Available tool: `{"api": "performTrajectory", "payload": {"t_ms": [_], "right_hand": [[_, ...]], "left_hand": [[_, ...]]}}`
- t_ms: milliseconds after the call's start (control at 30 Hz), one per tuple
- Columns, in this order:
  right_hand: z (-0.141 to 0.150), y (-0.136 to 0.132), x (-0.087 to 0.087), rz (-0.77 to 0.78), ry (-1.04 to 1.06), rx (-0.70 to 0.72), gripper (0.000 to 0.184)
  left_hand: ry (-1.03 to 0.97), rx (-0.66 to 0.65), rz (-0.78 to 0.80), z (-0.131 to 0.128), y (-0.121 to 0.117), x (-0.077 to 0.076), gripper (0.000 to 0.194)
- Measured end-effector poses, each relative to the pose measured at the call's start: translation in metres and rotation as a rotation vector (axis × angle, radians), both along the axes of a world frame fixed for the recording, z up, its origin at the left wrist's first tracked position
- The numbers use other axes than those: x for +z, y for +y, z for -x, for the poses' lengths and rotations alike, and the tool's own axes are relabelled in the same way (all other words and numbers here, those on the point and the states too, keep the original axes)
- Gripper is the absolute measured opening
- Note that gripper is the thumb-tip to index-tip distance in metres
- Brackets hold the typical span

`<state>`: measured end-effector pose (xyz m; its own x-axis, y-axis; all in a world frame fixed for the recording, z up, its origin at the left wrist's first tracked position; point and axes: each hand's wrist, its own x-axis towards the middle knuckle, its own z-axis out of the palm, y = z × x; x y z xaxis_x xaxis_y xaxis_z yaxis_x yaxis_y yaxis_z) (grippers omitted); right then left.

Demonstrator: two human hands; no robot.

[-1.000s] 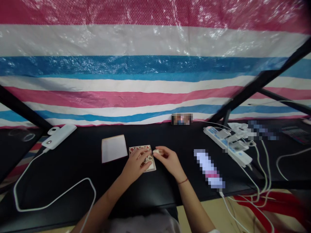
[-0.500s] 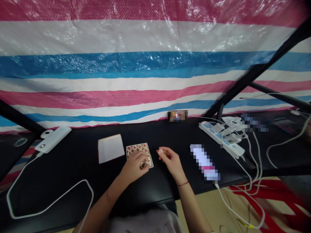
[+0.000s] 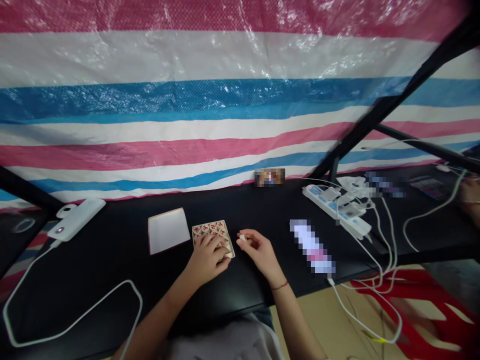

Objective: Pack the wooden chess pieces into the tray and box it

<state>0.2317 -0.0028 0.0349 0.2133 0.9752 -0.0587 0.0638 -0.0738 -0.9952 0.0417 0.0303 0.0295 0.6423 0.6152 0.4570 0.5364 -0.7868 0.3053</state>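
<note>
The right hand (image 3: 263, 251) pinches one piece (image 3: 243, 237); the left hand (image 3: 205, 258) curls over one box (image 3: 228, 234), whether gripping anything unclear. Squarish, without clear long axis, the box lies open-side up between the table's (image 3: 122, 242) near and far edges, roughly square to both. One lid (image 3: 169, 231) lies left.

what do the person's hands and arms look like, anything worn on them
The left hand and right hand are both ungloved. The right one has a thin reddish band at its wrist. Most of both forearms shows without sleeves.
</note>
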Motion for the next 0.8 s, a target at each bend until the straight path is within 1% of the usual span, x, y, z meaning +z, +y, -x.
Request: {"api": "performTrajectory", "payload": {"t_ms": [133, 333, 467, 633, 800], "right_hand": [[0.001, -0.006, -0.003, -0.047, -0.094, 0.055, 0.028], [0.004, -0.009, -0.005, -0.049, -0.107, 0.081, 0.022], [0.004, -0.01, -0.005, -0.048, -0.098, 0.098, 0.021], [0.007, -0.012, -0.003, -0.032, -0.116, 0.131, 0.022], [0.012, -0.011, 0.0, -0.032, -0.158, 0.129, 0.027]], "left_hand": [[0.027, 0.0, -0.017, 0.0, -0.001, 0.0, 0.011], [0.044, 0.035, -0.015, -0.003, 0.0, 0.001, 0.01], [0.039, 0.055, 0.018, -0.006, -0.001, 0.003, 0.005], [0.067, 0.098, 0.041, -0.009, -0.002, 0.005, 0.01], [0.071, 0.044, 0.05, -0.005, -0.004, 0.007, 0.011]]}}
